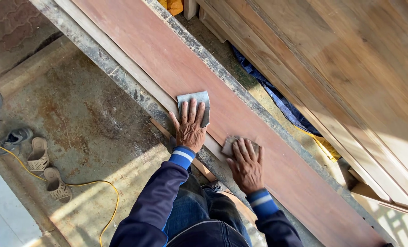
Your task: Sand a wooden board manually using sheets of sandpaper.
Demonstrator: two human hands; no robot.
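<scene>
Though flat, board (240, 114) diagonal, upper-left to lower-right.

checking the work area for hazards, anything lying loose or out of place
A yellow cable trails loose across the concrete floor beside scattered sandals. Both hands, left hand and right hand, press sandpaper flat on the reddish board.

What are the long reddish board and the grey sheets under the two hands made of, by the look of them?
The board looks like wood, perhaps veneered plywood: reddish-brown, matte, faint grain, rough grey edges. The sheet under the left hand looks like sandpaper: thin, flexible, dull grey. The piece under the right hand seems similar, mostly hidden.
</scene>
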